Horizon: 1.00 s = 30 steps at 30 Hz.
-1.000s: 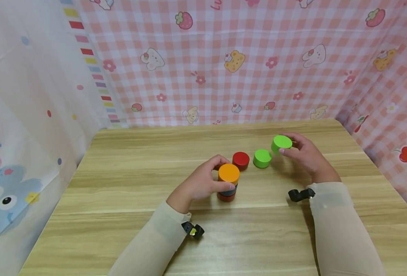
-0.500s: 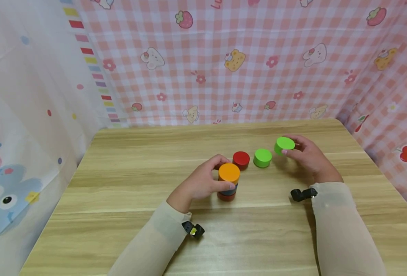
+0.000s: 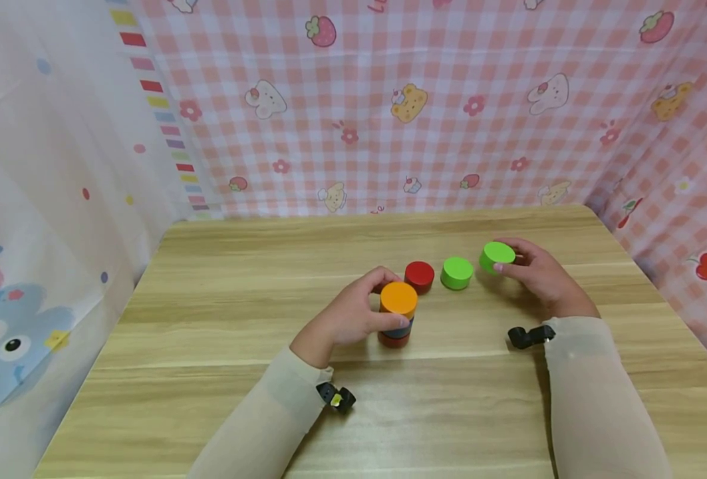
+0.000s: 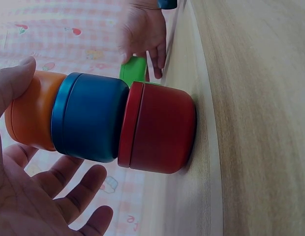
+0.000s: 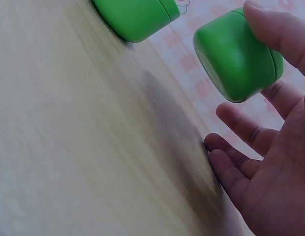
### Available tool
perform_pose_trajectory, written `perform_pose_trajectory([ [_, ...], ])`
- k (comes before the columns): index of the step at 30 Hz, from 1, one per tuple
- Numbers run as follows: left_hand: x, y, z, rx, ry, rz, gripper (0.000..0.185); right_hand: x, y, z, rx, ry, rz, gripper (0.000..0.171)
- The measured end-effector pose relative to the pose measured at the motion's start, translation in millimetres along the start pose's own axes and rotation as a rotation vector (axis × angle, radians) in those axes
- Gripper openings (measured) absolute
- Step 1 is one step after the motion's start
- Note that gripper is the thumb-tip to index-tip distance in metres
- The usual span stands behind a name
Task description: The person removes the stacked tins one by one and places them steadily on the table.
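Observation:
My left hand pinches the orange lidded tin between thumb and fingers, at the top of an upright stack. Beneath it come a blue tin and, on the table, a red tin. In the left wrist view the lower fingers spread alongside the stack. At the right, my right hand grips a small green tin between thumb and index finger; the right wrist view shows it raised off the table, its other fingers extended below. A second green tin stands just left of the held one.
Another red tin stands behind the stack, left of the standing green tin. The wooden table reaches back to a pink checked curtain. Patterned cloth also hangs at both sides. Each wrist wears a small black camera.
The right hand has carried its green tin a little to the right and lower, widening the gap to the standing green tin. The left hand and the stack have stayed put.

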<state>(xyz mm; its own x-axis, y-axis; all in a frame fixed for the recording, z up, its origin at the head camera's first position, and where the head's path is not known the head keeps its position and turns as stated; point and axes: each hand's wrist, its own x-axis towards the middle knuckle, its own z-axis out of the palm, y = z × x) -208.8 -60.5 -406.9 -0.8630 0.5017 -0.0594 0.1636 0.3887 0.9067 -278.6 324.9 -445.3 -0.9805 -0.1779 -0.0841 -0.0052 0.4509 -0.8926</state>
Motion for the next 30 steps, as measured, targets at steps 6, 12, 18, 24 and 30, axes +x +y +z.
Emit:
perform_pose_trajectory([
  [6,0.4,1.1,-0.2,-0.001,-0.002,-0.008,0.046,-1.8,0.3,-0.4,-0.013,-0.020,-0.003,0.064],
  [12,0.7,2.4,-1.1,0.000,0.004,-0.005,0.047,-2.0,1.8,-2.0,-0.037,-0.046,-0.003,0.067],
  [18,-0.2,2.8,-1.9,-0.003,0.003,0.002,0.048,1.6,6.4,-1.9,-0.087,-0.065,0.013,0.069],
  [24,0.2,1.8,-1.1,-0.007,0.007,-0.004,0.049,4.9,8.3,-0.3,-0.132,-0.081,0.013,0.070],
  [30,0.6,0.6,-0.6,0.001,0.008,-0.009,0.050,1.9,4.6,1.9,-0.173,-0.093,0.035,0.071],
])
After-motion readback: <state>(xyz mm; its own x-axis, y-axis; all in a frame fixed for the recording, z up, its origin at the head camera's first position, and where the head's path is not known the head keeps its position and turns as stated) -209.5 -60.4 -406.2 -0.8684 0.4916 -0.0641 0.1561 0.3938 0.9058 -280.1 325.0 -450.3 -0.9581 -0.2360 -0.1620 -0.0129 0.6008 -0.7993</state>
